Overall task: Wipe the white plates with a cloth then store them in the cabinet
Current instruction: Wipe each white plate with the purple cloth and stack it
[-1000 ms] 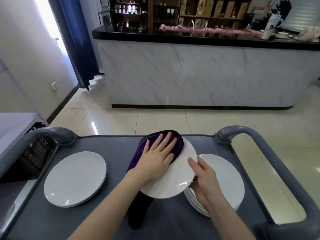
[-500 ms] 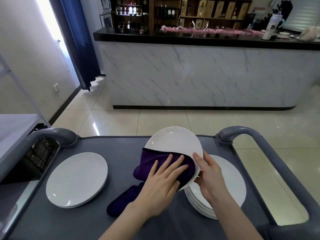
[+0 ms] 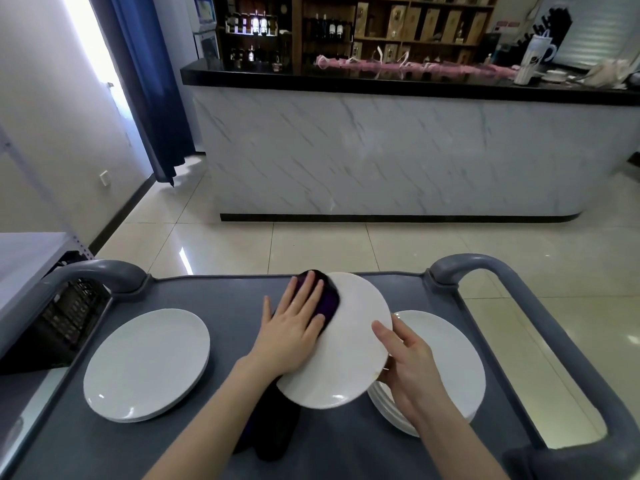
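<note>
Since half a second ago the left hand (image 3: 294,327) and the dark purple cloth (image 3: 329,301) have been carried from the near part of the round white plate (image 3: 346,348) to its far left edge. The plate has also been tipped back, so that a matt face is turned up.

In the head view the task is judged to be in its wiping stage. One plate is being wiped above the flat grey plastic trolley (image 3: 225,296). A low pile of white plates (image 3: 145,365) lies at the left, well apart from the hands, and is taken to be the finished pile. A taller stack of white plates (image 3: 453,355) lies at the right, partly under the held plate, and is taken to be unwiped. Nothing has been stored, and no cabinet can be made out with certainty.

The left hand is laid flat on the cloth, its fingers (image 3: 311,289) straight and slightly spread. The cloth is pressed by them against the far left part of the plate. A loose tail of the cloth hangs below the plate, down to the trolley beside the forearm. The plate is gripped at its near right rim by the right hand (image 3: 405,362). The thumb is laid on the upper face and the other fingers are curled under the rim, out of sight. The plate is held tilted, clear of the trolley.
</note>
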`<state>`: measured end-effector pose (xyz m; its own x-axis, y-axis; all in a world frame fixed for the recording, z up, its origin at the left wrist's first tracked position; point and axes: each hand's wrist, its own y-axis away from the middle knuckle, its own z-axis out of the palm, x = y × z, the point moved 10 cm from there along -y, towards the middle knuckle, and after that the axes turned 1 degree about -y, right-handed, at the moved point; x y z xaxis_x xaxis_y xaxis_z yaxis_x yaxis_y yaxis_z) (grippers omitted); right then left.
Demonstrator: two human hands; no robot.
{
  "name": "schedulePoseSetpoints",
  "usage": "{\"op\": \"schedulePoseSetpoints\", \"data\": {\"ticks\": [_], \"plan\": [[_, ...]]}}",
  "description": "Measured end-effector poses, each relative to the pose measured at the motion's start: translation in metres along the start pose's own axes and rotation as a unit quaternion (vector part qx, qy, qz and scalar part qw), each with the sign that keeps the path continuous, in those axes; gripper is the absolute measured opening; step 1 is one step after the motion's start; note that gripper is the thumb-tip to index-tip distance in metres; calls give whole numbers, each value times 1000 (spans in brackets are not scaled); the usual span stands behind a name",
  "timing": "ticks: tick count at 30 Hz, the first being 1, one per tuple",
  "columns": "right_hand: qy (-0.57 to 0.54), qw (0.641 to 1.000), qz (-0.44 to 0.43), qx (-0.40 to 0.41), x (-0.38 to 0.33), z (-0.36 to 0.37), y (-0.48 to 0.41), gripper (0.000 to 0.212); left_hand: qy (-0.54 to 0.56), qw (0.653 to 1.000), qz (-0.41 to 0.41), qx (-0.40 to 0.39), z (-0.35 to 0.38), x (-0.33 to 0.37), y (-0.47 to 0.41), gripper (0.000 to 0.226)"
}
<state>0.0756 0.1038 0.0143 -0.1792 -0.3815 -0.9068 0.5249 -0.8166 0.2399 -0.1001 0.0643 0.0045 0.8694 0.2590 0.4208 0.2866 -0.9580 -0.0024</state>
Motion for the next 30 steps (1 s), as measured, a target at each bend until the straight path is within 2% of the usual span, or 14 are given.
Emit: {"op": "schedulePoseSetpoints", "data": {"ticks": [4,6,10,13,20,24,26,28,30], "plan": [[-18,999,-24,46,-17,-17,-6,23,148,989,-16,14,3,-9,21,59],[-27,997,-34,59,-24,-20,-8,21,181,983,-16,28,8,-1,38,57],[-50,996,-31,64,-22,-13,-10,19,68,996,51,34,16,41,61,51],[-45,998,-13,51,-11,-1,-7,19,40,995,92,20,19,63,59,54],[13,1000,-2,-26,4,27,5,26,47,996,72,26,-1,48,12,60],[75,996,-22,-43,-2,22,12,33,52,995,22,81,-17,15,3,61],[127,988,-59,-63,-14,22,16,37,132,987,-11,86,-21,-5,2,55],[201,971,-104,-80,-27,24,18,41,201,976,-23,76,-21,-15,4,46],[281,947,-134,-78,-38,25,15,39,209,975,-11,78,-24,-17,9,37]]}}
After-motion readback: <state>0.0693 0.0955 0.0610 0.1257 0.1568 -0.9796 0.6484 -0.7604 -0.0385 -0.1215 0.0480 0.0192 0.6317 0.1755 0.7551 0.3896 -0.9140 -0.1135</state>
